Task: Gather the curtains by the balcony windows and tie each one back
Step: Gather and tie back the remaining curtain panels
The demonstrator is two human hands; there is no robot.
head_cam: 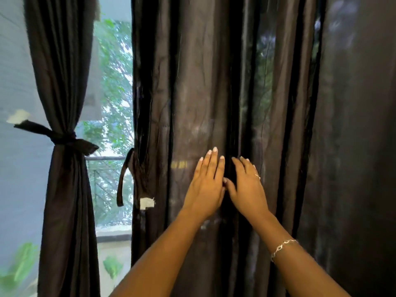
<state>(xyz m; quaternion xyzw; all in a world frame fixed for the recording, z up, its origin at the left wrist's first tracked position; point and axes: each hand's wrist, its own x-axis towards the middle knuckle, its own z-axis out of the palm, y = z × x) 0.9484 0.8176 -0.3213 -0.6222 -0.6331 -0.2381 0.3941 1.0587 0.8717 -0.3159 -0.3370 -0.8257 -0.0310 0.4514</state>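
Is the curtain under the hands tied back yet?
No, the middle curtain hangs loose, its strap dangling at its left edge; only the left curtain is tied.

No legible text anywhere

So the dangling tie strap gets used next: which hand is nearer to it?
Left. The left hand lies flat to the right of the tie strap; the right hand is farther right.
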